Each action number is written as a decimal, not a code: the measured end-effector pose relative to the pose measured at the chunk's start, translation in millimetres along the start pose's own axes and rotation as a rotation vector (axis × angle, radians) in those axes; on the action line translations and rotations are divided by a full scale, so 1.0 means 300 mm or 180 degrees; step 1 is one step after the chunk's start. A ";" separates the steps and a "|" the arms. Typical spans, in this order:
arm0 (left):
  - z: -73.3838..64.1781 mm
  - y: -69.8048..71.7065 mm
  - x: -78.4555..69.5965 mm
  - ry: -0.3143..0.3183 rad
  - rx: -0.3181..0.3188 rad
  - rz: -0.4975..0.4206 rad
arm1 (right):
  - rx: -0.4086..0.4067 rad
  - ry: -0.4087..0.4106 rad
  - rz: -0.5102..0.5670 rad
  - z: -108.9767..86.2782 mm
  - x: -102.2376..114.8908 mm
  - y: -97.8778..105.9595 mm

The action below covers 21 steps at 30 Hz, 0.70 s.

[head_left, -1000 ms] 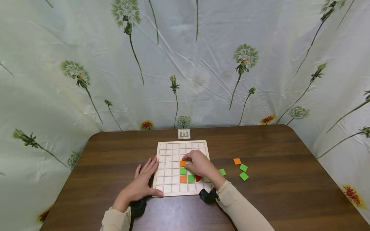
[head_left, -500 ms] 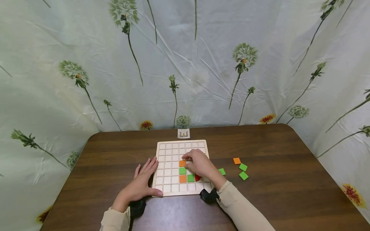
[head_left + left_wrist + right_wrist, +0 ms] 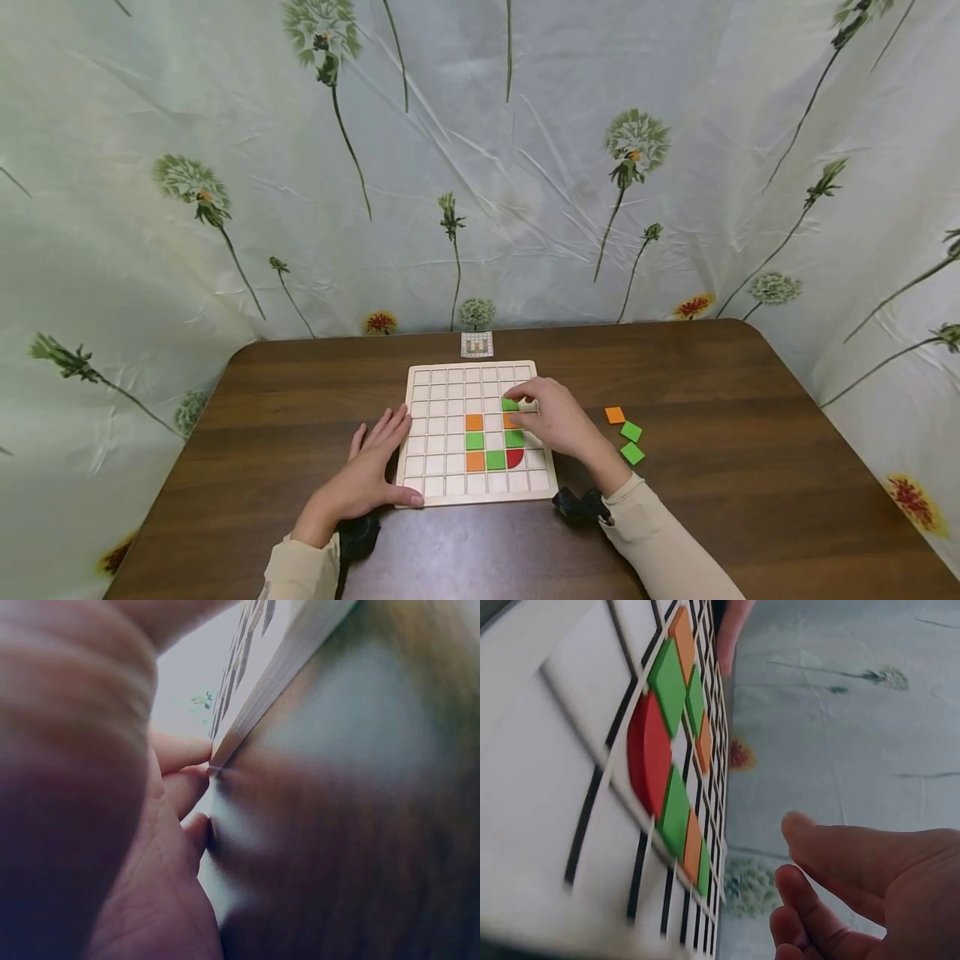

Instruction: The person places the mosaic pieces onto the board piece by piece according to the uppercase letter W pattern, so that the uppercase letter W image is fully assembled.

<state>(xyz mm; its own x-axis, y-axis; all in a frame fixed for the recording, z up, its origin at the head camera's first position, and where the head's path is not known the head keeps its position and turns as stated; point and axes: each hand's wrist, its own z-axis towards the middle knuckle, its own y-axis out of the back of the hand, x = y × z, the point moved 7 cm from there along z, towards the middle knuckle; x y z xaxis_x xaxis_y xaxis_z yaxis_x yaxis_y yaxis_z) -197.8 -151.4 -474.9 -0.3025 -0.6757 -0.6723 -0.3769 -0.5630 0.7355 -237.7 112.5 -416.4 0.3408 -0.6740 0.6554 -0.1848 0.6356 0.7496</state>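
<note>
Pale wood, ruled into square cells, makes up the board [image 3: 435, 425], lying flat at the lower middle of the head view. Coloured tiles sit on it in a U. Down the U's left side I see an upper orange tile [image 3: 474, 422], a left green tile [image 3: 474, 442] and a corner orange tile [image 3: 476, 462]. Along the bottom come the bottom green tile [image 3: 496, 459] and the red tile [image 3: 514, 457], rounded at one corner. Up the right side go a right green tile [image 3: 513, 438], a right orange tile [image 3: 693, 844] and the top green tile [image 3: 509, 405].

Off to the right on the brown table [image 3: 712, 417] lie a loose orange tile [image 3: 615, 415] and two loose green tiles [image 3: 632, 452]. A small printed card [image 3: 477, 344] rests just beyond the board, near the frame's centre; dandelion-patterned cloth [image 3: 525, 167] hangs behind. From above, the right hand [image 3: 553, 418] covers part of the right orange tile.

That hand hovers over the board, its grip released, thumb and forefinger apart. The left hand [image 3: 365, 477] grasps nothing; its fingers touch the board's left edge, spread, with the thumb at the lower left corner.
</note>
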 end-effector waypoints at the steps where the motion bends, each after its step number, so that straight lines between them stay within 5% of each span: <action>1: 0.001 0.000 -0.001 -0.0001 0.0001 -0.0003 | -0.0020 -0.0031 -0.0012 -0.009 -0.010 0.011; 9: -0.004 0.007 -0.003 -0.0009 -0.0021 -0.0008 | -0.0223 -0.0302 -0.0036 -0.079 -0.090 0.090; 21: 0.000 0.004 -0.003 -0.0034 -0.0033 -0.0005 | -0.0437 -0.0260 -0.0161 -0.187 -0.184 0.177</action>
<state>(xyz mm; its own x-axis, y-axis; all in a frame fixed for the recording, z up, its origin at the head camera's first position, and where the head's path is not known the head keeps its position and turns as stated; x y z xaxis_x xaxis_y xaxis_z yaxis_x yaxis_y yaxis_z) -197.8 -151.4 -473.3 -0.3113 -0.6697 -0.6743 -0.3683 -0.5691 0.7352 -214.6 204.5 -417.8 0.2693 -0.7313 0.6267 -0.0397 0.6417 0.7659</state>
